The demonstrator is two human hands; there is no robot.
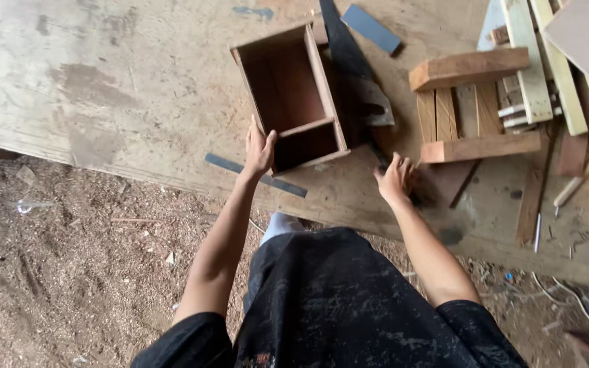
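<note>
An open wooden box frame (288, 92) with one inner divider lies on a large worn plywood board (138, 82). My left hand (259, 148) grips the box's near left corner. My right hand (395, 180) rests on the board to the right of the box, fingers spread, touching a dark object whose shape is blurred. A hand saw (357, 75) with a dark blade and grey handle lies just right of the box.
A thin dark strip (253, 174) lies below the box. A blue-grey flat piece (372, 28) sits at the top. Stacked wood blocks and slats (475, 102) crowd the right side, with nails (538, 232) nearby. Sawdust-covered ground (69, 259) lies at lower left.
</note>
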